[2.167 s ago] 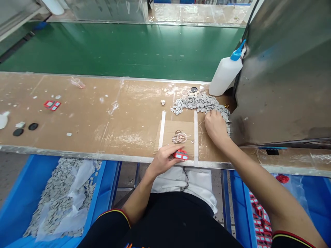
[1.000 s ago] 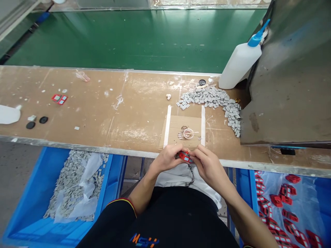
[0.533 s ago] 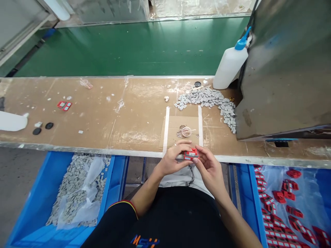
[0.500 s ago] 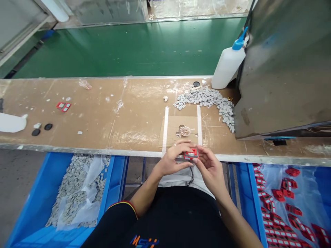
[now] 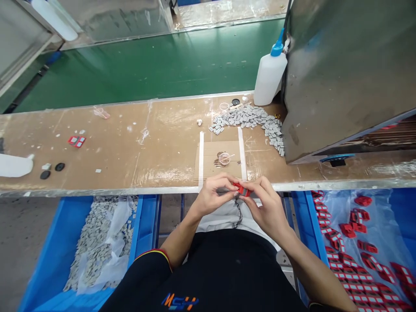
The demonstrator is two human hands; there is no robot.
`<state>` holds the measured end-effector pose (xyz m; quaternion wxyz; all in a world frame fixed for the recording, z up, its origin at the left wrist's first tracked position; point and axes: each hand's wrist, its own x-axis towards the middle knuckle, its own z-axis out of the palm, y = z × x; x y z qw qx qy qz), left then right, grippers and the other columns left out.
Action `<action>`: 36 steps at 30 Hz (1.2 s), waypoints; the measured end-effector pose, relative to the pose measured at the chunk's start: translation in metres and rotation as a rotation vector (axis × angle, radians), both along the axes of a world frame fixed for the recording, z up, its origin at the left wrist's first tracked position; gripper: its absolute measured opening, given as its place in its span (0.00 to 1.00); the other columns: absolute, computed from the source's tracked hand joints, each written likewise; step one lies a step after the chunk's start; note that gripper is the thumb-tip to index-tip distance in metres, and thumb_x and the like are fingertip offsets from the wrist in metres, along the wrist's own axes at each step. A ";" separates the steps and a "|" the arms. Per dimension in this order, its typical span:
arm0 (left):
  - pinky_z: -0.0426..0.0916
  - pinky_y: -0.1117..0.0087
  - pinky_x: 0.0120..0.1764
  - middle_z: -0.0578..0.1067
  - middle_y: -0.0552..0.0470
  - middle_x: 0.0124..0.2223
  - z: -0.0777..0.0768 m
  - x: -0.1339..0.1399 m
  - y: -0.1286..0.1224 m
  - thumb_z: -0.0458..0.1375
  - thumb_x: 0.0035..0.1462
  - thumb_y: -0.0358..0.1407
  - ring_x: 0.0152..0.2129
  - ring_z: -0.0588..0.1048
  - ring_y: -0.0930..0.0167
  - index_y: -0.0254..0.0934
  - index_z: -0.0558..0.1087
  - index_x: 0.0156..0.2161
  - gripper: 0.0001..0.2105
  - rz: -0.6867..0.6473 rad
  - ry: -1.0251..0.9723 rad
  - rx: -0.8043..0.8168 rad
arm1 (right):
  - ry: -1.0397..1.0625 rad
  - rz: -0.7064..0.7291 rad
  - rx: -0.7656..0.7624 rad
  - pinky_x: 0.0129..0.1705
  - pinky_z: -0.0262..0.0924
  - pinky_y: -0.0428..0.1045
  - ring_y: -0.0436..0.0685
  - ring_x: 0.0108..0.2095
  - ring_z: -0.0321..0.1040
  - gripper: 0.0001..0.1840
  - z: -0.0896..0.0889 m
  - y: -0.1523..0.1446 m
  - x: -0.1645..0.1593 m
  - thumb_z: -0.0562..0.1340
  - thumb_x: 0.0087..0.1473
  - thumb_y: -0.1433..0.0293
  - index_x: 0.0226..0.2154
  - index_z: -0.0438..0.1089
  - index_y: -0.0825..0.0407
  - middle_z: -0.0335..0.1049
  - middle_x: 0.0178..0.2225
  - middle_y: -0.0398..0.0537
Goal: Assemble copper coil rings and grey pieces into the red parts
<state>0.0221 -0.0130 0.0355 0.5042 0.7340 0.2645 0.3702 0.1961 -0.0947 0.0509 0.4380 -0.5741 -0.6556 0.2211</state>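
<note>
Between my two hands, just off the bench's front edge, is a small red and grey plastic part [image 5: 242,190]. My left hand [image 5: 214,193] pinches its left end between thumb and fingers. On the other end, the fingers and thumb of my right hand [image 5: 264,201] are closed. Fingers cover much of the part, so its detail is hidden. Beyond my hands, a small clear cup [image 5: 224,158] with a thin stick stands on a taped cardboard piece [image 5: 208,161]. A heap of small grey pieces [image 5: 251,116] lies farther back on the bench.
A white bottle with a blue nozzle [image 5: 270,78] stands beside a metal housing [image 5: 328,86] at right. Blue bins flank me: grey pieces [image 5: 94,234] at left, red parts [image 5: 357,286] at right. A green belt [image 5: 156,65] runs behind the bench.
The red part has turned in my hands, and now its ends are pinched from both sides. My right hand has closed more around it. The view has shifted slightly.
</note>
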 end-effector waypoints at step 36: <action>0.76 0.66 0.44 0.81 0.44 0.44 0.027 -0.005 -0.010 0.64 0.60 0.46 0.38 0.80 0.65 0.36 0.76 0.53 0.20 -0.183 0.328 0.030 | 0.095 0.100 -0.036 0.40 0.64 0.50 0.55 0.39 0.70 0.04 0.001 -0.031 0.032 0.60 0.64 0.73 0.35 0.67 0.49 0.69 0.38 0.48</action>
